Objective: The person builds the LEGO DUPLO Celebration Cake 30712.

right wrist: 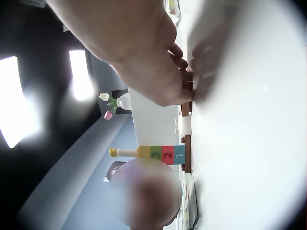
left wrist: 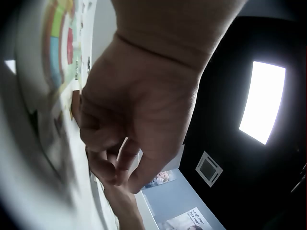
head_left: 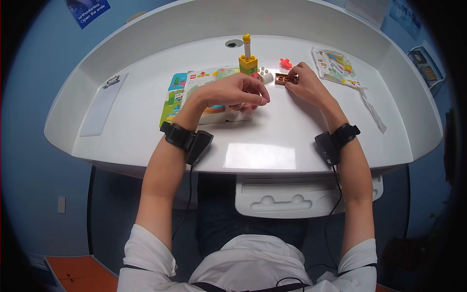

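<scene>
At one o'clock on the desk [head_left: 292, 129], the right hand [head_left: 309, 87] pinched a brown brick [head_left: 280, 80], best kept flat; the left hand [head_left: 232, 92] curled loosely, empty.

The glossy white surface [head_left: 301, 127] was viewed from above, forward and down, by the head camera; tilted close-ups were taken from both wrists. The multicoloured plastic brick tower [head_left: 248, 63] was shared by head and right-wrist views.

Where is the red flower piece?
In the head view, the red flower piece sits right of the candle, just beyond the brown brick at the right hand.
</scene>
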Demonstrator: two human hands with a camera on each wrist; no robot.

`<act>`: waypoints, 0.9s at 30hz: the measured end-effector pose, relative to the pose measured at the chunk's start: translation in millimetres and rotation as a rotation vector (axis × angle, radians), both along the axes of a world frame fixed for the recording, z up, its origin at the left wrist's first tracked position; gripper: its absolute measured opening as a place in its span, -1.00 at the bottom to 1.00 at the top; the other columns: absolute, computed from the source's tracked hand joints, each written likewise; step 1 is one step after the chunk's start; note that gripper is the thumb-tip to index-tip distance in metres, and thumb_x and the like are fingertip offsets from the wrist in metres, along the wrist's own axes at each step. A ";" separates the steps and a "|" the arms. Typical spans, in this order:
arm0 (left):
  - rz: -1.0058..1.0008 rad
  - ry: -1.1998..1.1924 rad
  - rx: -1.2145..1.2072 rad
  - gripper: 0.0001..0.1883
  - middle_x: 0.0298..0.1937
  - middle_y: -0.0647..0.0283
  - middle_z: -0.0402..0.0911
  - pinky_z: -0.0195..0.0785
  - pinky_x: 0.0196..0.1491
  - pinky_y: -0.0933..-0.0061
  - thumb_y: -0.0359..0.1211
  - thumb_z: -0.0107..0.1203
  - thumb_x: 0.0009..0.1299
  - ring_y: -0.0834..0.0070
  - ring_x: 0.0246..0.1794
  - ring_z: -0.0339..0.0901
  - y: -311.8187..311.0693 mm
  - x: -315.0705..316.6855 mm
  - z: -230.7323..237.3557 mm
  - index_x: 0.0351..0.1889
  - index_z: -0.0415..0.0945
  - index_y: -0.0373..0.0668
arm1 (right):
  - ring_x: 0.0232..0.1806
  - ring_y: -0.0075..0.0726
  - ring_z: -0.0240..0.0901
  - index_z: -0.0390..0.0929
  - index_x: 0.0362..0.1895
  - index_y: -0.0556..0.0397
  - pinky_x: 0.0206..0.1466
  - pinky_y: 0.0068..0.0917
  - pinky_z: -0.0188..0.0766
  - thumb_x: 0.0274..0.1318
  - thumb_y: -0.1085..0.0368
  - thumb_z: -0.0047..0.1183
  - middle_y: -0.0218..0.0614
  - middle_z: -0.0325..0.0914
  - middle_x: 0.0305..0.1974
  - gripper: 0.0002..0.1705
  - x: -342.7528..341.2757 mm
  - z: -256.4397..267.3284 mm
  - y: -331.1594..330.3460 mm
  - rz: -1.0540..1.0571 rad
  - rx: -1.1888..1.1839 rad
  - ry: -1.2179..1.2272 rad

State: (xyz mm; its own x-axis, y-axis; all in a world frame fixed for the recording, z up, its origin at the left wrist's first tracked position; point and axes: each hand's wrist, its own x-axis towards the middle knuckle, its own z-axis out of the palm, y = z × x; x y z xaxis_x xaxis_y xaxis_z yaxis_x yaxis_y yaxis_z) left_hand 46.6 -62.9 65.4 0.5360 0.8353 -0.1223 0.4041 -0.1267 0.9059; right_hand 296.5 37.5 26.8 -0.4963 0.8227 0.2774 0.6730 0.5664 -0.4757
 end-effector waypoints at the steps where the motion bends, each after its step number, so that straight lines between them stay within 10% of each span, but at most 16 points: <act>1: -0.008 0.020 -0.009 -0.74 -0.43 0.38 0.58 0.19 -0.59 0.70 -0.27 0.17 0.43 0.74 -0.54 0.48 0.6 3.7 -1.1 -0.02 0.57 -0.20 | -0.05 0.04 0.47 0.60 -0.16 0.24 0.08 -0.17 0.41 0.08 0.27 0.10 -0.04 0.47 -0.06 -0.69 -0.1 -3.1 1.4 0.003 0.041 0.020; 9: 0.243 0.096 -0.033 -0.51 -0.45 0.29 0.62 0.19 -0.63 0.67 -0.25 0.09 0.50 0.69 -0.63 0.48 16.5 -12.8 -10.2 0.32 0.39 -0.27 | -0.11 0.08 0.48 0.58 -0.19 0.29 0.03 -0.14 0.40 0.09 0.27 0.10 0.03 0.55 -0.19 -0.70 -0.3 1.0 -1.7 0.039 0.042 0.017; 27: 0.247 0.155 -0.037 -0.43 -0.48 0.33 0.56 0.19 -0.62 0.66 -0.22 0.06 0.52 0.69 -0.66 0.43 19.9 -16.1 -18.5 0.41 0.27 -0.28 | -0.09 0.07 0.45 0.56 -0.22 0.25 0.03 -0.16 0.37 0.13 0.28 0.11 0.00 0.53 -0.16 -0.75 0.1 3.1 -3.1 0.053 0.039 -0.025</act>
